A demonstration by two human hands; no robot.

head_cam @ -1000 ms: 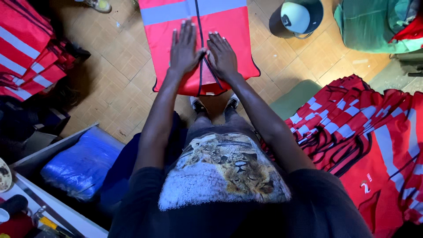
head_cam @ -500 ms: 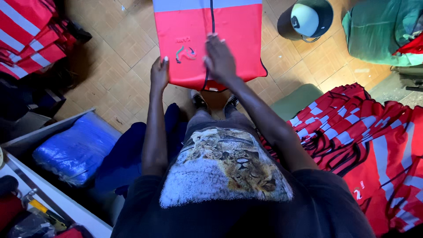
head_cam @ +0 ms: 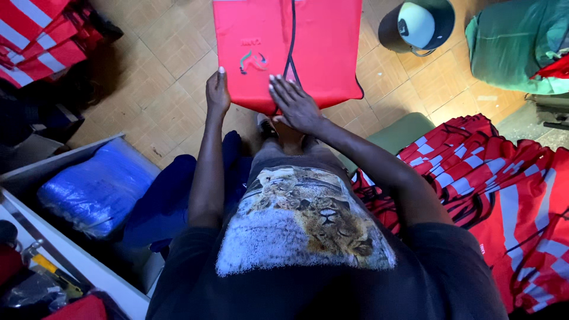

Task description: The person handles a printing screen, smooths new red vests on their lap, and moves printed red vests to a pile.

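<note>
red fabric vest with black zip [head_cam: 320, 47]: spread over knees
left hand [head_cam: 217, 93]: grip holding vest's lower edge
right hand [head_cam: 294, 104]: flat on vest, fingers open

2 hands [head_cam: 217, 93] [head_cam: 294, 104], 1 flat red vest [head_cam: 320, 47], 2 heaps of red striped vests [head_cam: 504, 184] [head_cam: 35, 35], 1 cap [head_cam: 416, 25], 1 blue plastic bundle [head_cam: 98, 189]
</note>
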